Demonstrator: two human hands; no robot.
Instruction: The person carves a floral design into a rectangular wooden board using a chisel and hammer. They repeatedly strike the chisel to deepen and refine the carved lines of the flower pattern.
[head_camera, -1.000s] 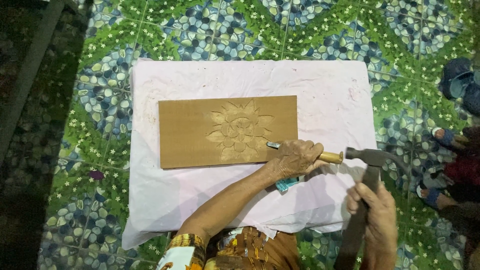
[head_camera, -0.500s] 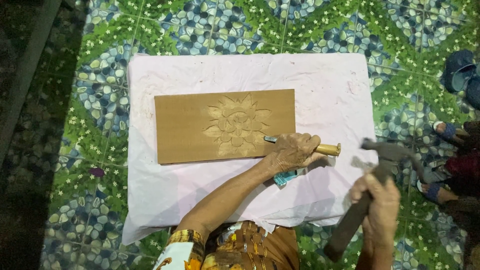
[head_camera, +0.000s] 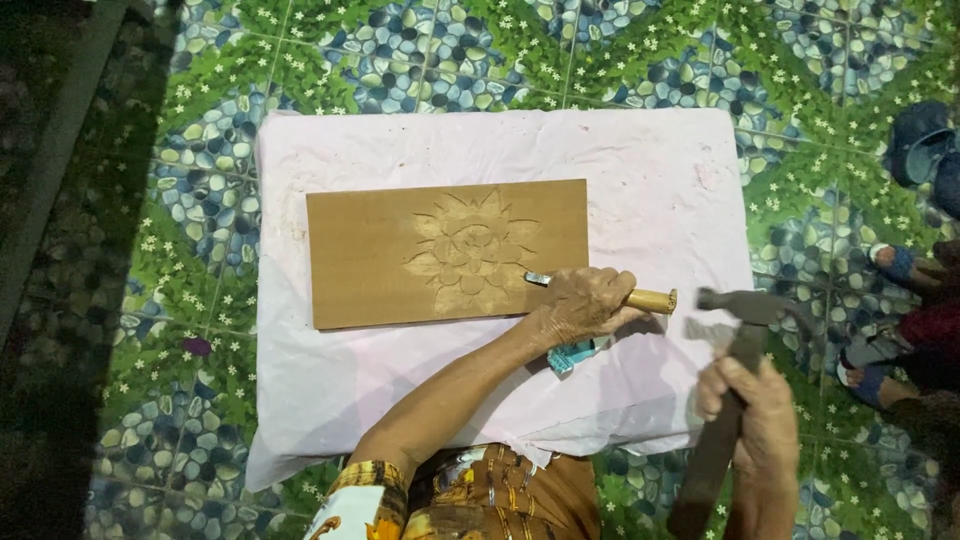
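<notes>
Two hands engaged | left hand (head_camera: 580, 305) clasps chisel (head_camera: 648, 299), tip on carved wooden panel (head_camera: 400, 255) atop pink cloth (head_camera: 650, 170) | right hand (head_camera: 755, 420) grips hammer (head_camera: 735, 340), head just right of chisel butt.

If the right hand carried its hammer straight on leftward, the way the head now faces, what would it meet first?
Most likely the yellow wooden butt of the chisel that the left hand grips; the grey metal hammer head in the right hand sits just beside it.
</notes>
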